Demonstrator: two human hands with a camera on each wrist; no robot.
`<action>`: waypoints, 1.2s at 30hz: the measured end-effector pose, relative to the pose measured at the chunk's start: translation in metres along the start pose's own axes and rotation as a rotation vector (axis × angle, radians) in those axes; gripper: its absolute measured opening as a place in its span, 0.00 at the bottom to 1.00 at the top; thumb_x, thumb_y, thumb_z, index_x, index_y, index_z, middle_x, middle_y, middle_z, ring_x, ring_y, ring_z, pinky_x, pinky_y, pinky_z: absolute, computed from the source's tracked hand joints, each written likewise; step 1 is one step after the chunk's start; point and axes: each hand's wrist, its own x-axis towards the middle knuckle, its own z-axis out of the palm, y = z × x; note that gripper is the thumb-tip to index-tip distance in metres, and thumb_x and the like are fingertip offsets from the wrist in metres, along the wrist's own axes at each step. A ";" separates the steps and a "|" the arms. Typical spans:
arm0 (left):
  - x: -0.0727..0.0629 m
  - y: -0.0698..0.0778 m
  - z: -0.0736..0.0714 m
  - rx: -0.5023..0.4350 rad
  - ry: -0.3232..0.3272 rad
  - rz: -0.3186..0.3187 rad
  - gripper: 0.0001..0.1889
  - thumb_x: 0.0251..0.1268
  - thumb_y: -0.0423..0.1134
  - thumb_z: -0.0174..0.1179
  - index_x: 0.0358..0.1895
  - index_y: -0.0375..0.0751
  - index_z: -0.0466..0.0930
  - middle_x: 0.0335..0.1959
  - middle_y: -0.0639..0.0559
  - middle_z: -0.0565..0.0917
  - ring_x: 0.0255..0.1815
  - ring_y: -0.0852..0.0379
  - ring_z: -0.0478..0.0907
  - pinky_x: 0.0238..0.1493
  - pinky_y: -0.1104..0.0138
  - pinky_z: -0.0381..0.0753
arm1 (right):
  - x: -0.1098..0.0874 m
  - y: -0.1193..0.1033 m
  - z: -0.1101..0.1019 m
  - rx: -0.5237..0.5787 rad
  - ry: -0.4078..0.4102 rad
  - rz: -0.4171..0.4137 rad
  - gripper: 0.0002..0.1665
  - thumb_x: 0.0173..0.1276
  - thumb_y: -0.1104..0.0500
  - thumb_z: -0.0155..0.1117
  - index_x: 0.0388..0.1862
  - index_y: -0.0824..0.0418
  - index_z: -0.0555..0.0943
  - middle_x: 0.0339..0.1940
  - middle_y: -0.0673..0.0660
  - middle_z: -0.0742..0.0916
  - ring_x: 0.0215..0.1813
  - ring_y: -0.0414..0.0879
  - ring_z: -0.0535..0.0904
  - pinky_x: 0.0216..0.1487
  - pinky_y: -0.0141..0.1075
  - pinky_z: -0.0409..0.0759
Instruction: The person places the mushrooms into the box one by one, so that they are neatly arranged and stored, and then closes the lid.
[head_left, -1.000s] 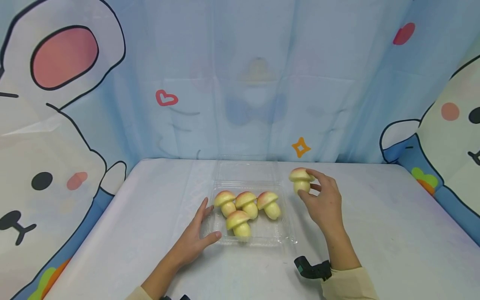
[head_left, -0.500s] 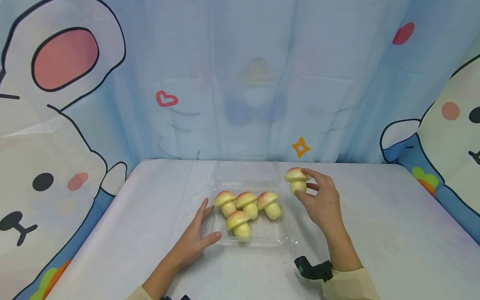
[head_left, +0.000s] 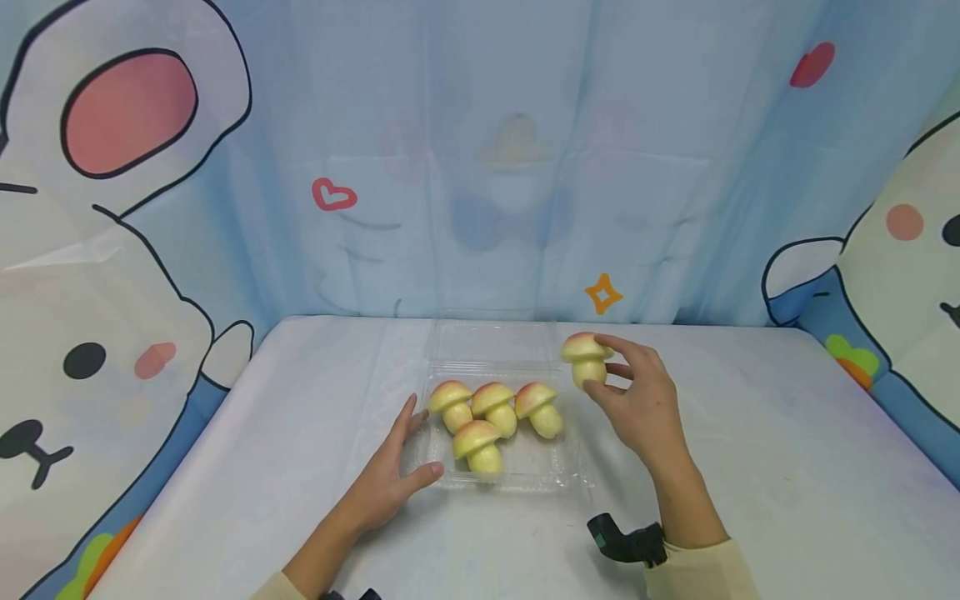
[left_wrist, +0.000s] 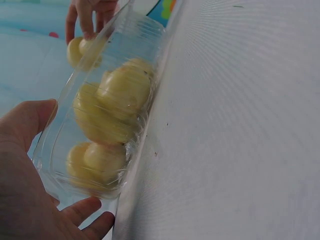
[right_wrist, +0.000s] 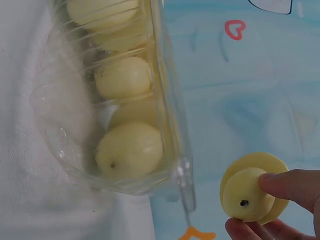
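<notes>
A toy mushroom [head_left: 585, 358], yellow-green with a reddish cap, is pinched between the thumb and fingers of my right hand [head_left: 637, 400], raised above the table just right of a clear plastic box [head_left: 536, 482]. In the right wrist view the base of that mushroom [right_wrist: 247, 197] shows a small dark hole. Several similar mushrooms [head_left: 495, 408] lie inside the box, three across the back and one in front. My left hand [head_left: 390, 471] rests at the box's left side, thumb and fingers spread. In the left wrist view its thumb [left_wrist: 42, 112] touches the box wall.
The box's hinged clear lid [head_left: 491, 343] lies folded back behind it on the white-covered table [head_left: 787, 450]. Behind the table hangs a blue curtain [head_left: 480, 233] with cartoon animals. A black wrist mount [head_left: 626, 540] sits on the right forearm.
My right hand has moved a little left with the mushroom, bringing it closer to the box. The left hand and the mushrooms in the box stay where they were.
</notes>
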 end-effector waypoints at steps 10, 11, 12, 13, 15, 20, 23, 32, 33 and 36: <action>0.001 0.002 0.001 -0.004 -0.012 0.012 0.51 0.71 0.47 0.63 0.86 0.48 0.36 0.83 0.39 0.60 0.85 0.37 0.48 0.80 0.33 0.42 | -0.004 -0.011 -0.003 -0.021 -0.080 -0.011 0.35 0.66 0.68 0.72 0.72 0.62 0.75 0.66 0.69 0.75 0.61 0.68 0.83 0.52 0.53 0.87; 0.001 0.002 0.001 -0.004 -0.013 0.010 0.51 0.71 0.47 0.63 0.86 0.48 0.36 0.83 0.39 0.60 0.85 0.37 0.48 0.80 0.33 0.42 | -0.004 -0.012 -0.004 -0.021 -0.092 -0.015 0.35 0.66 0.68 0.72 0.72 0.62 0.75 0.66 0.69 0.75 0.61 0.68 0.83 0.52 0.53 0.87; 0.001 0.002 0.001 -0.004 -0.013 0.007 0.51 0.70 0.47 0.63 0.86 0.48 0.36 0.83 0.40 0.60 0.86 0.37 0.48 0.80 0.33 0.41 | -0.005 -0.013 -0.004 -0.022 -0.105 -0.018 0.35 0.66 0.68 0.72 0.72 0.61 0.75 0.66 0.69 0.75 0.61 0.68 0.83 0.52 0.53 0.87; 0.001 0.002 0.001 -0.003 -0.013 0.006 0.51 0.70 0.47 0.63 0.86 0.48 0.36 0.83 0.40 0.60 0.86 0.37 0.48 0.80 0.33 0.42 | -0.005 -0.014 -0.005 -0.025 -0.119 -0.022 0.35 0.66 0.68 0.72 0.72 0.61 0.75 0.67 0.68 0.75 0.61 0.68 0.83 0.52 0.53 0.87; 0.000 0.003 0.001 0.001 -0.012 0.007 0.51 0.70 0.47 0.63 0.86 0.48 0.36 0.83 0.40 0.60 0.86 0.37 0.48 0.80 0.33 0.42 | -0.006 -0.016 -0.006 -0.030 -0.149 -0.031 0.34 0.66 0.68 0.72 0.71 0.61 0.75 0.67 0.68 0.75 0.61 0.68 0.83 0.53 0.53 0.87; 0.001 0.003 0.001 0.011 -0.010 0.008 0.51 0.71 0.48 0.63 0.86 0.48 0.37 0.83 0.39 0.60 0.85 0.37 0.49 0.80 0.34 0.42 | -0.008 -0.022 -0.008 -0.042 -0.230 -0.046 0.35 0.66 0.66 0.72 0.71 0.59 0.76 0.67 0.66 0.76 0.61 0.67 0.83 0.51 0.52 0.88; 0.001 0.002 0.001 0.012 -0.008 0.007 0.51 0.70 0.48 0.63 0.86 0.48 0.37 0.83 0.40 0.60 0.85 0.38 0.49 0.80 0.34 0.42 | -0.009 -0.024 -0.008 -0.053 -0.264 -0.061 0.34 0.65 0.66 0.73 0.71 0.58 0.76 0.67 0.66 0.77 0.61 0.66 0.83 0.49 0.51 0.89; 0.000 0.002 0.000 0.012 -0.013 0.010 0.51 0.70 0.48 0.63 0.86 0.48 0.36 0.83 0.39 0.60 0.85 0.38 0.49 0.80 0.34 0.43 | -0.010 -0.022 -0.005 -0.034 -0.353 -0.102 0.33 0.63 0.68 0.74 0.67 0.56 0.78 0.66 0.63 0.78 0.59 0.62 0.85 0.48 0.45 0.89; 0.001 0.002 0.000 0.010 -0.013 0.010 0.51 0.70 0.48 0.63 0.86 0.48 0.36 0.83 0.39 0.60 0.85 0.37 0.49 0.80 0.34 0.43 | -0.010 -0.022 -0.005 -0.031 -0.361 -0.104 0.33 0.63 0.68 0.74 0.67 0.56 0.79 0.65 0.63 0.79 0.59 0.61 0.85 0.48 0.44 0.89; 0.001 0.001 0.000 0.006 -0.010 0.009 0.51 0.71 0.48 0.64 0.86 0.49 0.36 0.83 0.39 0.60 0.85 0.37 0.49 0.80 0.33 0.43 | -0.011 -0.022 -0.003 -0.020 -0.381 -0.108 0.33 0.63 0.68 0.74 0.67 0.56 0.79 0.64 0.62 0.79 0.58 0.60 0.85 0.49 0.44 0.89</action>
